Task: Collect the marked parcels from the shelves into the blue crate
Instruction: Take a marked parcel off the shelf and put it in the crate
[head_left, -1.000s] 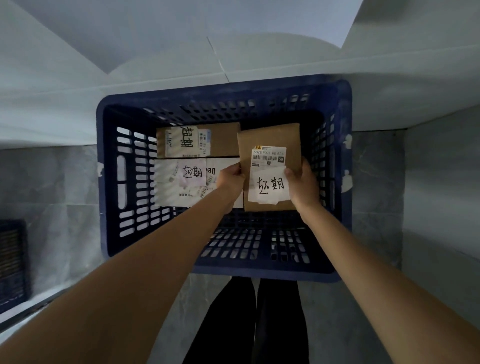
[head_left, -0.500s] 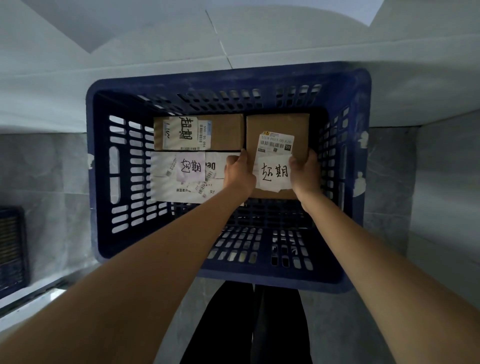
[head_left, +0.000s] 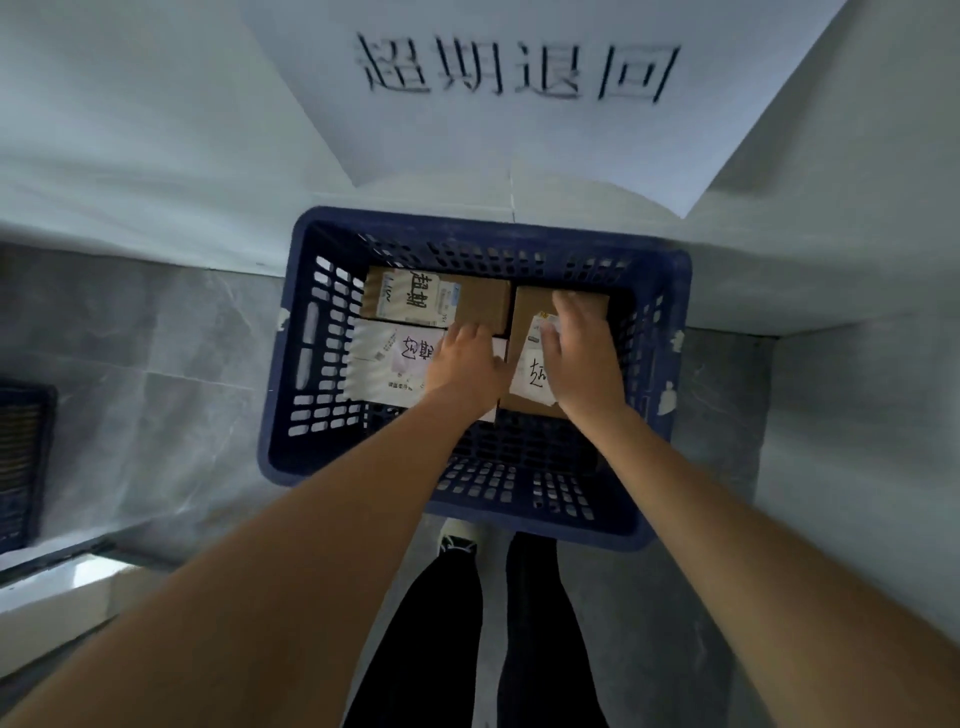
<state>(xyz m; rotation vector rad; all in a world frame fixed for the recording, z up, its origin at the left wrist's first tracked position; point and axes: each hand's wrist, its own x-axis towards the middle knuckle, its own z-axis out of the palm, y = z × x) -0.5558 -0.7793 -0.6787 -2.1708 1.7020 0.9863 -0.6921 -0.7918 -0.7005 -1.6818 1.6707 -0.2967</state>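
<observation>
The blue crate (head_left: 291, 364) stands on the floor against the wall. Three marked parcels lie flat in its far half. A brown box (head_left: 483, 306) with a handwritten white label is at the back left. In front of it lies a white parcel (head_left: 379, 358) with a pink note. At the right is a brown parcel (head_left: 530, 312) with a white handwritten note. My right hand (head_left: 582, 358) lies flat on top of that brown parcel, fingers straight. My left hand (head_left: 465, 364) rests on the white parcel beside the brown parcel's left edge.
A white sheet (head_left: 519, 93) with large black characters hangs on the wall above the crate. The near half of the crate floor (head_left: 519, 467) holds nothing. My dark trouser legs and a shoe (head_left: 457, 545) stand just in front of the crate. Another dark crate (head_left: 21, 457) sits at the far left.
The brown parcel went down from my two-handed hold to lie flat in the crate's right side. My right hand has moved onto its top, my left onto the white parcel.
</observation>
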